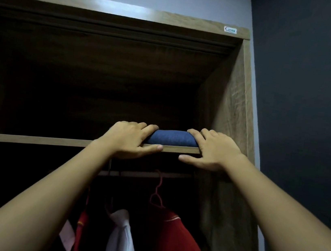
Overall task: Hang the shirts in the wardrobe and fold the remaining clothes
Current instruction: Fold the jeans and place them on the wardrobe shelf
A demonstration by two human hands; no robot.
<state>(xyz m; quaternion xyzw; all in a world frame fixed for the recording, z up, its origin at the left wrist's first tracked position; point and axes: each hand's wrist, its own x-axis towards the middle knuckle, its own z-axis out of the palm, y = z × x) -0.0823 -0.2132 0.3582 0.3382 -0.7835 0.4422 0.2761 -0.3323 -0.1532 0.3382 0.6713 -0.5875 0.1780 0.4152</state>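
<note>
Left hand: the left hand [130, 139] is laid over the left end of a folded blue garment [172, 138]. Its fingers are stretched almost straight across the top of the cloth and its thumb is set along the front edge of the shelf [30, 140]. Nothing is clasped.
Right hand: the right hand [212, 151] is spread over the right end of the same garment. The fingers are extended on top and the thumb is held just under the shelf edge. Nothing is clasped here either.
Folded blue garment: it is laid flat on the shelf, at the front edge, between the two hands and near the right side panel of the wardrobe [227, 104].
Rail: a rail [145, 174] is seen just below the shelf.
Hanging clothes: a red shirt [171, 243] is hung from the rail on a red hanger [157, 192]. A white shirt [120, 240] is hung just to its left. Further left, more cloth is partly lost in shadow.
Wardrobe: wood-grain boards are shown, and the space above the shelf is dark. A small sticker [230, 29] is fixed at the right end of the top board.
Wall: a dark wall [312, 103] is seen to the right of the wardrobe.
</note>
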